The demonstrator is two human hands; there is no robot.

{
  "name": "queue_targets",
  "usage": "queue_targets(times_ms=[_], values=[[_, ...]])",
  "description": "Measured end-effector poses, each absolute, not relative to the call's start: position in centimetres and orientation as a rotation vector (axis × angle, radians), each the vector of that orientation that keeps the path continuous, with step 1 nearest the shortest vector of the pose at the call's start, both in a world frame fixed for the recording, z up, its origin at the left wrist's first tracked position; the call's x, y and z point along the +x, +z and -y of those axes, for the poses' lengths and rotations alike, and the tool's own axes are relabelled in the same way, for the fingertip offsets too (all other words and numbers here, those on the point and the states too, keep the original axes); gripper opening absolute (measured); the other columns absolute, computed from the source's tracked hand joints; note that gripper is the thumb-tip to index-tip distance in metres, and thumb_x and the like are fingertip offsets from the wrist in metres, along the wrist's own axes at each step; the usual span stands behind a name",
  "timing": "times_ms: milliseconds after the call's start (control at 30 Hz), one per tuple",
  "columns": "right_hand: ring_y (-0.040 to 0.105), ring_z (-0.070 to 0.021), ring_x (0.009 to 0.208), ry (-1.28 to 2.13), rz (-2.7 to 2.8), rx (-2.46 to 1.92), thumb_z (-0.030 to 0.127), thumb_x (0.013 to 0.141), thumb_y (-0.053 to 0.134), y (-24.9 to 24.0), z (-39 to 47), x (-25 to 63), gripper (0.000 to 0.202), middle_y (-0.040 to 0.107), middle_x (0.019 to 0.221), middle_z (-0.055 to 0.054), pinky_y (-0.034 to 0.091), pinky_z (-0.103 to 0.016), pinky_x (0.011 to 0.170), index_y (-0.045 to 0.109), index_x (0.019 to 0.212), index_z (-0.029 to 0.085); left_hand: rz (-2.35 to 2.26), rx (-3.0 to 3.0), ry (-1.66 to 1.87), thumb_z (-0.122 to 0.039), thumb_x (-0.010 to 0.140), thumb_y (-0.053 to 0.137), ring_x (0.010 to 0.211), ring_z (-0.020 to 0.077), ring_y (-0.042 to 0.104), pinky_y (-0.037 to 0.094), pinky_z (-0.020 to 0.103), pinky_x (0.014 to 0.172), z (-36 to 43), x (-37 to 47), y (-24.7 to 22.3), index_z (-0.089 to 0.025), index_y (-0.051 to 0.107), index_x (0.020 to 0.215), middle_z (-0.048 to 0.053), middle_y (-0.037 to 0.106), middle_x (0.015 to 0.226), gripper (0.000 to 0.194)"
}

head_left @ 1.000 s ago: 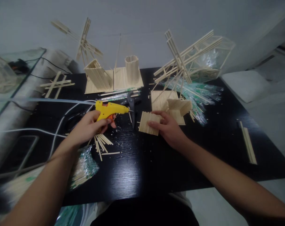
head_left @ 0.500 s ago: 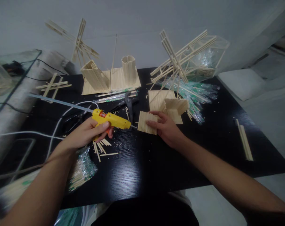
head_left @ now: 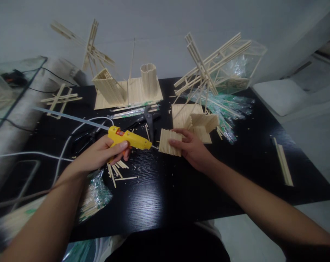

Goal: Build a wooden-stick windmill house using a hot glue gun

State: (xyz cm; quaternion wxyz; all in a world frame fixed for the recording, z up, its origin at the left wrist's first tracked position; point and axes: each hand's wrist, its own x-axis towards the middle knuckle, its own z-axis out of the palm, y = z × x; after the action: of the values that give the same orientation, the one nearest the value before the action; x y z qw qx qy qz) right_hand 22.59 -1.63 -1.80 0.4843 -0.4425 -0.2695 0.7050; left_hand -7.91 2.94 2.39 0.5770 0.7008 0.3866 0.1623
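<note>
My left hand (head_left: 110,151) is wrapped round the handle of a yellow hot glue gun (head_left: 134,140), fingers at its orange trigger. A long clear glue stick (head_left: 69,117) sticks out of the gun's back end. The metal nozzle points right and lies at the left edge of a small panel of wooden sticks (head_left: 169,142); whether they touch is hard to tell. My right hand (head_left: 193,147) grips this panel by its right side, thumb on top. Just behind that hand stands an open box-like stick piece (head_left: 203,123) on a flat stick base (head_left: 185,112).
Stick models (head_left: 148,82) with flat bases and windmill-like crossed blades (head_left: 203,69) line the back. Pliers (head_left: 149,122) lie behind the panel. Loose sticks (head_left: 117,171), plastic-wrapped sticks (head_left: 230,109) and a white cord (head_left: 62,156) spread over the black table (head_left: 208,196).
Almost nothing differs. The glue gun and the stick panel stay together in nearly the same place, with only a slight shift of the view.
</note>
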Motion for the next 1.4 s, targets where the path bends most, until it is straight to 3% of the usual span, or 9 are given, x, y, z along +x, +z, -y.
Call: queue_targets(times_ms=[233,1000,1167,1400], values=[[0.075,-0.0187,0.080,1.740,0.699,-1.084,0.032,0.065,0.098,-1.91,1.77,22.58,0.053,0.077,0.089,0.001,0.062,-0.040,0.087,0.068,0.109,0.026,-0.918,1.637,0.406,-0.064,0.099,0.055,0.042,0.0081,0.042,0.035,0.021,0.046,-2.93,-7.76,2.39,-0.017,0.070,0.073,-0.004,0.049,0.047,0.055],[0.070,-0.0129,0.066,1.786,0.809,-1.085,0.035,0.065,0.098,-1.43,2.07,22.55,0.052,0.071,0.073,0.005,0.058,-0.026,0.066,0.070,0.109,0.026,-0.964,1.647,0.454,-0.058,0.103,0.052,0.049,0.0097,0.044,0.037,0.026,0.055,-3.12,-8.07,2.04,-0.017,0.061,0.071,-0.003,0.055,0.053,0.053],[0.072,-0.0144,0.072,1.817,0.787,-1.072,0.032,0.064,0.098,-1.54,2.07,22.53,0.051,0.075,0.082,0.003,0.059,-0.027,0.069,0.071,0.107,0.027,-0.989,1.646,0.462,-0.058,0.104,0.051,0.051,0.0102,0.045,0.038,0.026,0.059,-3.16,-8.10,2.15,-0.017,0.061,0.071,-0.002,0.056,0.054,0.054],[0.072,-0.0142,0.071,1.860,0.965,-1.049,0.031,0.070,0.095,-1.25,2.34,22.69,0.046,0.077,0.084,0.002,0.058,-0.027,0.068,0.072,0.110,0.027,-1.098,1.579,0.558,-0.062,0.099,0.056,0.046,0.0084,0.043,0.033,0.025,0.051,-3.13,-7.35,2.56,-0.015,0.064,0.073,-0.001,0.055,0.054,0.054]])
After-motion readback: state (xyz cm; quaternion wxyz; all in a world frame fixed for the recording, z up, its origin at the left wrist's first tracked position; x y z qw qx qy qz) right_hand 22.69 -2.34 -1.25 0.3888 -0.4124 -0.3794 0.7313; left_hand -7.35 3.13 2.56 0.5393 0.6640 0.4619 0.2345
